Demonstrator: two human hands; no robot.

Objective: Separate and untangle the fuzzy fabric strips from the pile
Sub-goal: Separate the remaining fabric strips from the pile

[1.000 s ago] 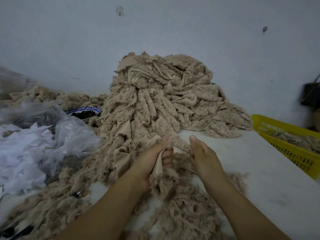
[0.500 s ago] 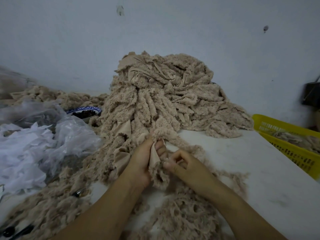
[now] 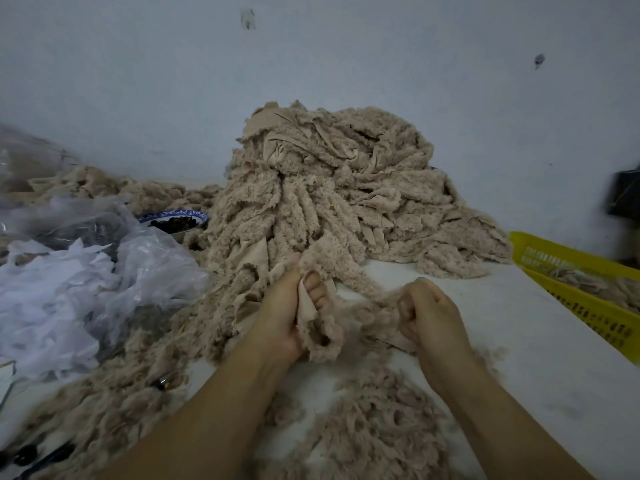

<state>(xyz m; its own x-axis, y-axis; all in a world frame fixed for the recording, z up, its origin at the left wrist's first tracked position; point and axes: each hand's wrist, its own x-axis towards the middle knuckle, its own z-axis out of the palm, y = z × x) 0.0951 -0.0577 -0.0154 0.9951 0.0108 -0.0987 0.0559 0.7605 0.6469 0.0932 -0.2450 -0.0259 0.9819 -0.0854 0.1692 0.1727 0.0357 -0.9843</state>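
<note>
Strip (image 3: 323, 336) at foot of pile (image 3: 332, 188), on table (image 3: 502, 348), is gripped by L hand (image 3: 282, 318); other end clenched in R hand (image 3: 431, 315). Plastic bags (image 3: 104, 271) crowd left side. Dark bits (image 3: 175, 223) held in bowl (image 3: 194, 213); scraps (image 3: 595, 285) in yellow basket (image 3: 585, 306).

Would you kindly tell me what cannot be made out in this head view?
- Head view, strip: far end lost in the pile; a part hidden inside the right hand.
- Head view, bowl: dark contents too small to tell; the bag covers its left side.
- Head view, basket: cut off by the right edge.
- Head view, dark box at right edge: blurred, cut off.
</note>
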